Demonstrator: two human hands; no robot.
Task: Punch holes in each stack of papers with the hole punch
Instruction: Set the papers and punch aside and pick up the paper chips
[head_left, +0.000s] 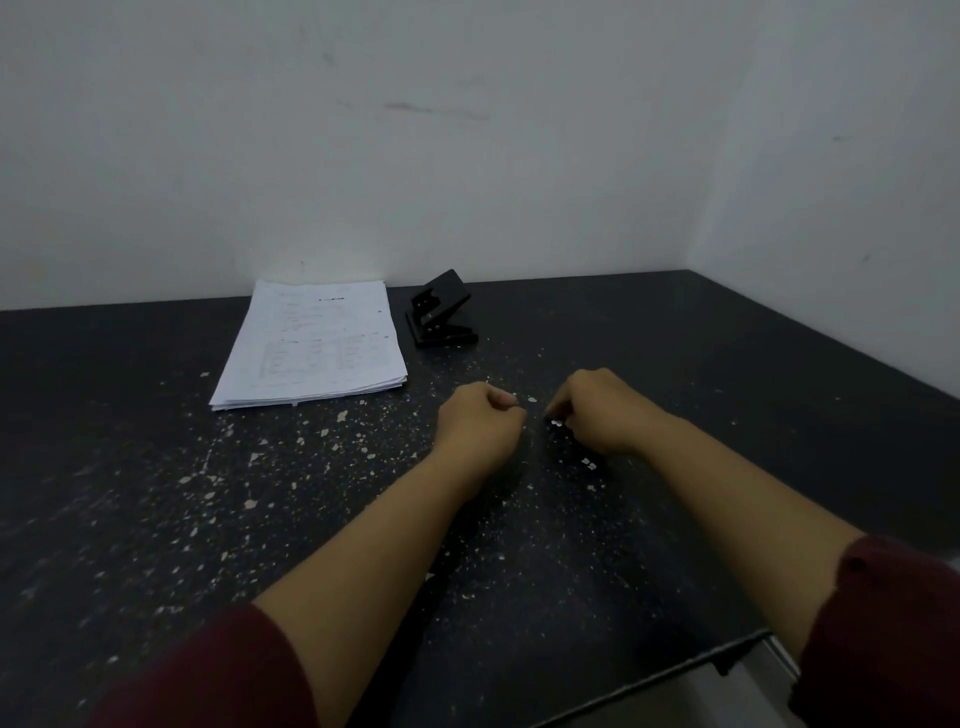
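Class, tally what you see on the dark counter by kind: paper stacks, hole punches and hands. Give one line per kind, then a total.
Paper stack: 1
Hole punch: 1
Hands: 2, left hand and right hand, both curled, resting on the counter
Total: 4
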